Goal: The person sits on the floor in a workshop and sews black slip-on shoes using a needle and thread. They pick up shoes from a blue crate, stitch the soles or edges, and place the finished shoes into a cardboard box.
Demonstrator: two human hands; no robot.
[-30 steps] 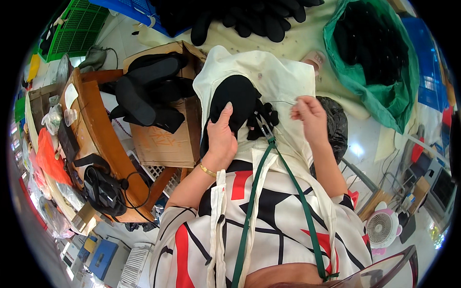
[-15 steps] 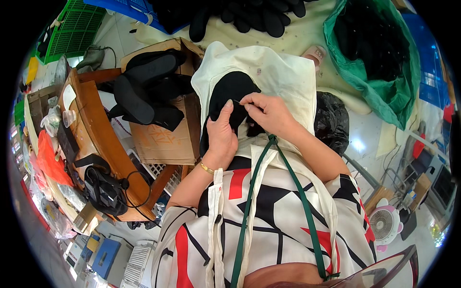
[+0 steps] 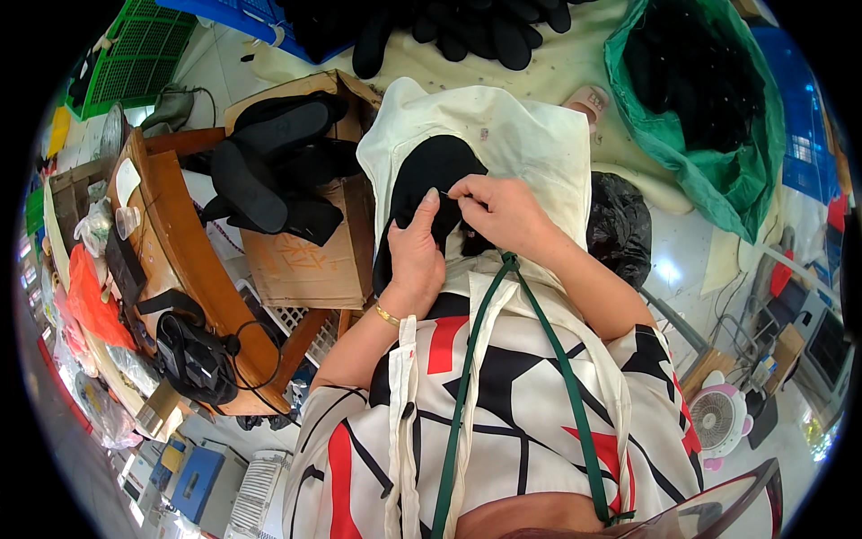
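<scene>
A black cloth shoe (image 3: 437, 162) lies over the white apron (image 3: 530, 121) on my lap. My left hand (image 3: 415, 256) grips its near side, thumb pressed on top and the other fingers hidden beneath. From the right, my right hand (image 3: 503, 211) pinches a thin needle (image 3: 444, 193) between thumb and forefinger, close by the left thumb tip. The needle's point meets the black fabric, though how deep it goes I cannot tell. Any thread is too fine to make out.
On my left, several black shoes (image 3: 256, 184) are heaped over a cardboard box (image 3: 310, 242) beside a wooden table (image 3: 193, 260). A green sack (image 3: 718, 184) of dark items stands at the far right, with a black plastic bag (image 3: 620, 229) nearer. More black soles (image 3: 512, 40) lie ahead.
Both hands have barely shifted. The right hand's pinch and the left thumb stay at nearly the same spot on the shoe.
</scene>
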